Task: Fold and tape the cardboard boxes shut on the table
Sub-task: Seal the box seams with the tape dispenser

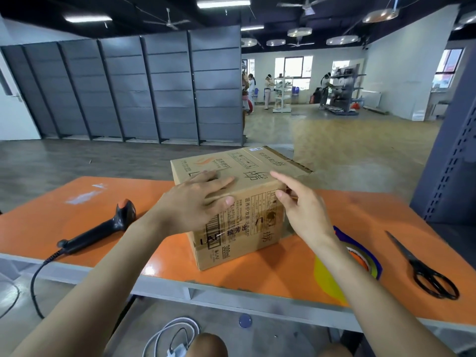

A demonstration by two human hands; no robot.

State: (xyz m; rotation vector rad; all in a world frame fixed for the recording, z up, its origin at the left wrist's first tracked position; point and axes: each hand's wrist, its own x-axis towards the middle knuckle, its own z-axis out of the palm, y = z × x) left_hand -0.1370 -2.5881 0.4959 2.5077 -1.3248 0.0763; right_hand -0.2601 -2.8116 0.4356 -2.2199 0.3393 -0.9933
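The cardboard box (pixel 253 222) stands in the middle of the orange tabletop (pixel 360 210), its top flaps folded down. The left hand (pixel 195 202) lies flat on the box's top near edge, fingers straight and thumb over the front face. The right hand (pixel 301 204) touches the box's near right corner, fingers loose and forefinger stretched out. Left of the box lies a black scanner (pixel 103 228). Right of the box are a tape roll (pixel 360 253) and, farther out, scissors (pixel 417 264).
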